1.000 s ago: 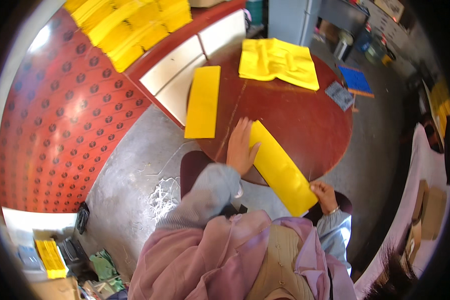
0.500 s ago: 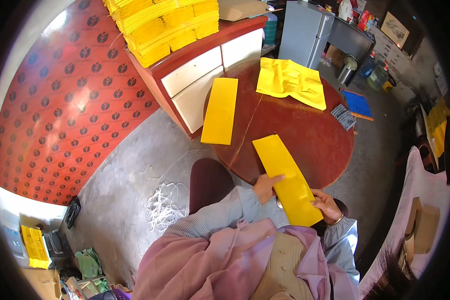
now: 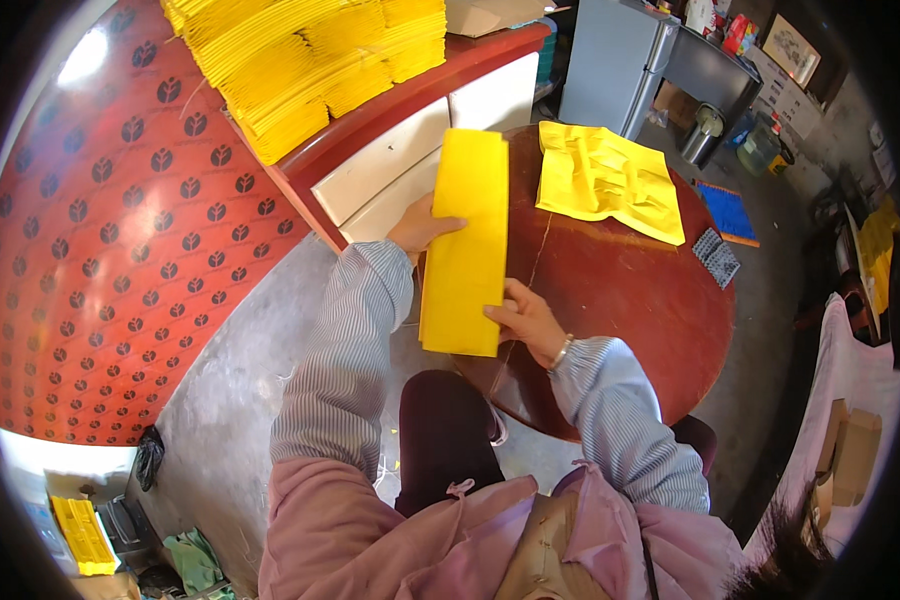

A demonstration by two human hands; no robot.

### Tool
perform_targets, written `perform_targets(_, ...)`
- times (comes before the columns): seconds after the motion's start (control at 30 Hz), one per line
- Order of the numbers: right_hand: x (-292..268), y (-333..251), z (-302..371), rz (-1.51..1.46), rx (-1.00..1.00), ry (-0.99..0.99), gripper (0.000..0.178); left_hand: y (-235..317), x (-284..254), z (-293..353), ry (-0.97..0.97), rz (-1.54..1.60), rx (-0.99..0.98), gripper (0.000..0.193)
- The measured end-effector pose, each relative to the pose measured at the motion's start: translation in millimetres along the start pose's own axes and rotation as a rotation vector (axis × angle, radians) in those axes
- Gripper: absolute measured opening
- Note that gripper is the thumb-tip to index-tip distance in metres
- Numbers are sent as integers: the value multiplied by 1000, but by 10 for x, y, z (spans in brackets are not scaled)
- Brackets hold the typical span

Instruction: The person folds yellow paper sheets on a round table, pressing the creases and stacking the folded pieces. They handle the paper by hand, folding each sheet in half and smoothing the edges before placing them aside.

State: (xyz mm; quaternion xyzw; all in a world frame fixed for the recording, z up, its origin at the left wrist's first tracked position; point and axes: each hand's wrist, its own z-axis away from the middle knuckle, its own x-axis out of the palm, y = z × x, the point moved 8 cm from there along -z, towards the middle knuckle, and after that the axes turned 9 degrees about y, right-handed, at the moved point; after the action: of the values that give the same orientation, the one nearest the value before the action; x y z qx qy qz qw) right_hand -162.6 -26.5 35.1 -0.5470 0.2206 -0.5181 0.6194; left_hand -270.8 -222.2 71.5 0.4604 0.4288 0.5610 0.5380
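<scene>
Both my hands hold a long folded sheet of yellow paper [image 3: 465, 240] over the left side of the round table. My left hand [image 3: 425, 228] grips its left edge, the thumb lying on top. Lower down, my right hand [image 3: 532, 322] pinches the right edge between thumb and fingers. A second edge shows along its sides, so another yellow piece seems to lie right under it; whether that one is also gripped is hidden. Beyond it on the table lies a wider, creased yellow sheet [image 3: 610, 182].
The dark red round table [image 3: 620, 310] stands before my knees, with a grey ridged pad [image 3: 716, 258] at its right rim. Tall stacks of yellow folded paper [image 3: 310, 70] rest on a red-topped cabinet [image 3: 385, 170] behind. A grey fridge [image 3: 615, 65] stands farther back.
My hands have carried the folded yellow paper left and away from me, turning it more upright in view. It now covers the spot where another folded yellow piece lay on the table's left side.
</scene>
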Motion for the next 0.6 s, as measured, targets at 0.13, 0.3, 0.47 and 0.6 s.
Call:
perform_targets(0.13,-93,446,-313,263,153,140,33,-592,-216,-320,66,-242,-158,63)
perform_targets(0.3,-199,551,-351,170,102,164,30,-753,-313,-339,248,-265,-143,68)
perform_targets(0.47,-401,379,-324,353,44,248,26,-698,-177,-306,337,-236,-167,72)
perform_targets(0.6,-551,265,-287,414,0,286,24,-766,-103,-308,375,-117,-232,77)
